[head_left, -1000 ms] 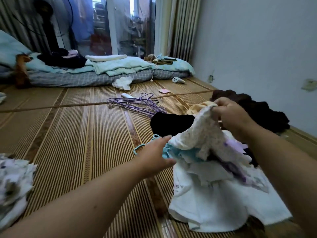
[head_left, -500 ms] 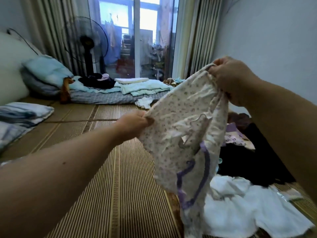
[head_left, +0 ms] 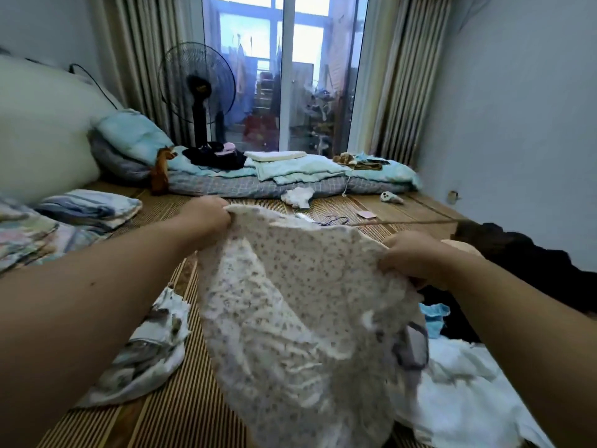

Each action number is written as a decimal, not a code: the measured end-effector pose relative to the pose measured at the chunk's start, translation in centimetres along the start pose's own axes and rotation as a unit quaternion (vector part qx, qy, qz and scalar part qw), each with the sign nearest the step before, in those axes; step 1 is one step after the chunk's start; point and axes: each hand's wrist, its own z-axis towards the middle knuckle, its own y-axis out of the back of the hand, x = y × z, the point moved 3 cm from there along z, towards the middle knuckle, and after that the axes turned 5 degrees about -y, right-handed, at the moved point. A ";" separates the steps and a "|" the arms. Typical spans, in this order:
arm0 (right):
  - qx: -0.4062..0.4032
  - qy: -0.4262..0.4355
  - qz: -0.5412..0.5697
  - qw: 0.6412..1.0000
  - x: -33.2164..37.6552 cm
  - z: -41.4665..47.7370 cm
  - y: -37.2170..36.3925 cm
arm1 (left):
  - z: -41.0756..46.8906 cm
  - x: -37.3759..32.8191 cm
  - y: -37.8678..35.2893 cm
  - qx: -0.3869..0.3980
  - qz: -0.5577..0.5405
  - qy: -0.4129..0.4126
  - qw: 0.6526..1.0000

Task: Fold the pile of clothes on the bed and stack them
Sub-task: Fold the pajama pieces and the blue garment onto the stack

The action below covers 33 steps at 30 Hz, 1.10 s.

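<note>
A cream garment with a small floral print (head_left: 290,318) hangs spread in the air in front of me. My left hand (head_left: 206,215) grips its upper left edge and my right hand (head_left: 416,257) grips its upper right edge. Purple trim shows at its lower right. Under it to the right lies the pile of clothes: a white piece (head_left: 465,402), a light blue piece (head_left: 434,315) and dark garments (head_left: 517,253) by the wall. A patterned garment (head_left: 151,357) lies on the bamboo mat (head_left: 181,415) at the lower left.
Folded bedding (head_left: 87,208) lies at the left. Quilts and pillows (head_left: 290,176) stretch across the far end, with a standing fan (head_left: 197,92) and a glass door behind. Purple hangers (head_left: 332,219) and small items lie on the mat beyond the garment. A wall bounds the right side.
The floral garment has been opened out wide between both hands. My right hand came down and my left hand moved away to the left. The view lifted.
</note>
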 end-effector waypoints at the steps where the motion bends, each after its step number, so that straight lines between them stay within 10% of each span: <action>1: 0.018 -0.004 0.097 0.995 0.5 0.0 -0.3 | -0.4 0.1 -0.6 0.024 0.028 0.003 0.999; 7: 0.096 0.001 0.480 0.872 6.8 0.2 -1.2 | -4.8 -4.4 -5.1 0.128 -0.091 -0.168 0.973; 12: 0.079 -0.014 0.624 0.777 9.7 -0.7 -0.4 | -8.2 -6.3 -5.9 0.241 -0.408 -0.205 0.856; 16: 0.239 0.048 0.698 0.673 11.3 -2.9 -0.4 | -7.6 -5.1 -6.4 0.134 -0.368 -0.148 0.908; 19: 0.275 0.109 0.639 0.710 11.4 -3.8 -0.5 | -6.2 -5.1 -6.2 0.023 -0.384 -0.108 0.917; 24: 0.008 0.123 0.346 0.930 8.3 -2.6 -1.0 | -5.0 -5.9 -5.6 0.078 -0.519 0.042 0.850; 29: 0.037 0.111 0.213 0.970 5.2 -3.3 -7.9 | -4.9 -7.0 -5.0 0.116 -0.588 0.106 0.793; 33: -0.078 0.059 0.009 0.995 4.1 -2.1 -10.5 | -4.8 -6.4 -4.2 0.098 -0.546 0.130 0.822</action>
